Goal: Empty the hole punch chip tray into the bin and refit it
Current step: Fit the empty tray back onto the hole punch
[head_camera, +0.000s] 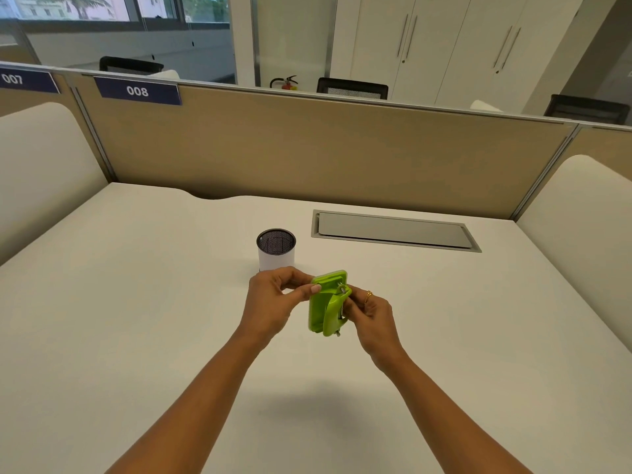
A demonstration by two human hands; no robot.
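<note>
Pale tabletop (136, 319) runs wide either side of the mesh bin (275, 249), ending at the partition (325, 148) behind it. Just before the bin, left hand (273, 299) and right hand (371, 311) fingers (313, 289) pinch the raised green hole punch (325, 306).

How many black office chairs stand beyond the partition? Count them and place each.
3. The left chair is beyond the 008 sign, the middle chair beside the fire extinguisher, the right chair at far right. Only backrests show; others may be hidden.
</note>
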